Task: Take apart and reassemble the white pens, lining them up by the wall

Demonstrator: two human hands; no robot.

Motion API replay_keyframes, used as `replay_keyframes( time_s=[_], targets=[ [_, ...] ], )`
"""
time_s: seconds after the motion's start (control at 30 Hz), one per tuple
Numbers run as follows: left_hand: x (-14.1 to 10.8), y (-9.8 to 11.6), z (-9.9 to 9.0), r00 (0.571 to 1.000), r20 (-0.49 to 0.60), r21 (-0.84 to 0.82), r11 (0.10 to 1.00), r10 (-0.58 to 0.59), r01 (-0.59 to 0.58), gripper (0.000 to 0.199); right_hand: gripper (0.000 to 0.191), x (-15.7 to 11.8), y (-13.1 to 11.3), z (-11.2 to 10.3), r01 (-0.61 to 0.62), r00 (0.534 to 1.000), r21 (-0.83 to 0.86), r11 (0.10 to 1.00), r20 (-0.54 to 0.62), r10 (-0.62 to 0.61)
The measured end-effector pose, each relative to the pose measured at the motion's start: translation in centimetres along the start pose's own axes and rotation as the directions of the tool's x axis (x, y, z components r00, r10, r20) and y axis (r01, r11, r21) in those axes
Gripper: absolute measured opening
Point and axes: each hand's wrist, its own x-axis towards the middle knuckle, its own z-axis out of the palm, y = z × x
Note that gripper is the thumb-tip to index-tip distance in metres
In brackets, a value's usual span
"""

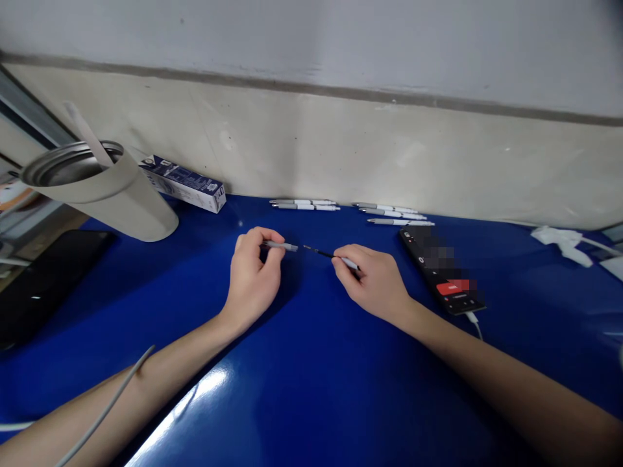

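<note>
My left hand [253, 275] pinches a short grey-and-white pen barrel [281, 246] between its fingertips and thumb. My right hand [372, 280] grips a white pen body [348, 263], and a thin black pen refill [317, 252] sticks out of it toward the left. The refill's tip points at the grey barrel, with a small gap between them. Two groups of white pens with grey ends [304, 204] [392, 213] lie side by side beyond my hands, and neither hand touches them.
A smartphone [440, 272] with a cable lies right of my right hand on the blue tabletop [311, 402]. A beige tumbler [109, 194] and a blue-and-white box [183, 183] stand at the back left against the wall. A black tablet [43, 285] lies at the left edge.
</note>
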Motion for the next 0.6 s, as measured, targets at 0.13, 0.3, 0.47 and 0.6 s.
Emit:
replay_keyframes(
  time_s=[0.13, 0.3, 0.47, 0.6],
  targets=[
    [-0.1, 0.9, 0.1, 0.989, 0.126, 0.265, 0.959, 0.071, -0.103, 0.016, 0.019, 0.1, -0.2, -0.1, 0.004, 0.999, -0.005, 1.0, 0.036, -0.004],
    [-0.6, 1.7, 0.2, 0.983, 0.131, 0.337, 0.927, 0.13, -0.167, 0.015, 0.02, 0.1, -0.4, -0.2, 0.004, 0.997, -0.055, 0.998, 0.074, 0.0],
    [-0.6, 1.8, 0.1, 0.967, 0.184, 0.3, 0.926, 0.178, -0.227, 0.012, 0.019, 0.0, -0.5, -0.2, 0.032, 0.996, -0.095, 0.995, 0.09, -0.023],
    [-0.5, 1.5, 0.1, 0.941, 0.252, 0.257, 0.921, 0.227, -0.291, 0.015, 0.02, 0.0, -0.5, -0.2, 0.068, 0.991, -0.114, 0.991, 0.121, -0.054]
  ],
)
